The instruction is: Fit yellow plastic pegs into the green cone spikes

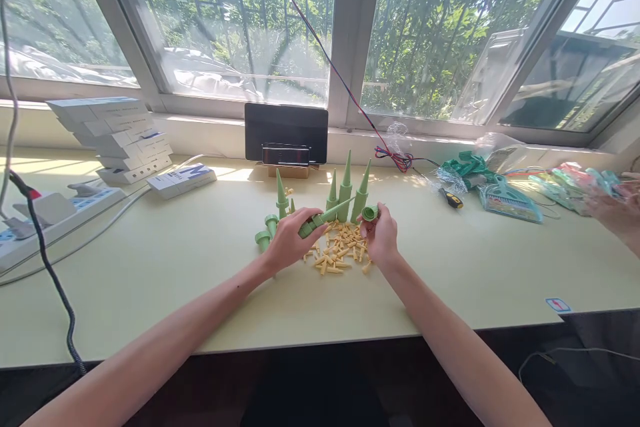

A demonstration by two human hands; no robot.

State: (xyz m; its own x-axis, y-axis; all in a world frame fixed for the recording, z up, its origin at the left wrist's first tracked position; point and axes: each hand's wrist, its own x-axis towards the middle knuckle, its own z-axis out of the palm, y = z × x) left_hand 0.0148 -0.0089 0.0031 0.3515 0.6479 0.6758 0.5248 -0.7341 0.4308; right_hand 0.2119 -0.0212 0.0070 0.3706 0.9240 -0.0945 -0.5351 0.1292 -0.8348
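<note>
My left hand (pixel 294 235) is closed around a green pointed cone piece (pixel 320 220), its tip slanting up to the right. In my right hand (pixel 383 235) is a green hollow tube (pixel 370 213), its round opening turned toward me. Between and below the hands lies a pile of small tan bullet-shaped pieces (pixel 336 255). Several green spired towers (pixel 345 190) stand upright just behind the pile. Left of my left hand are a smaller green spire (pixel 281 195) and green capped cylinders (pixel 264 239).
At the back stands a dark tablet (pixel 286 130). White boxes (pixel 120 140) are stacked at left near a power strip (pixel 60 220). On the right lie a yellow-black tool (pixel 451 198), a blue dustpan (pixel 511 200) and bags (pixel 560 187). Another person's hand (pixel 617 207) shows at the right edge.
</note>
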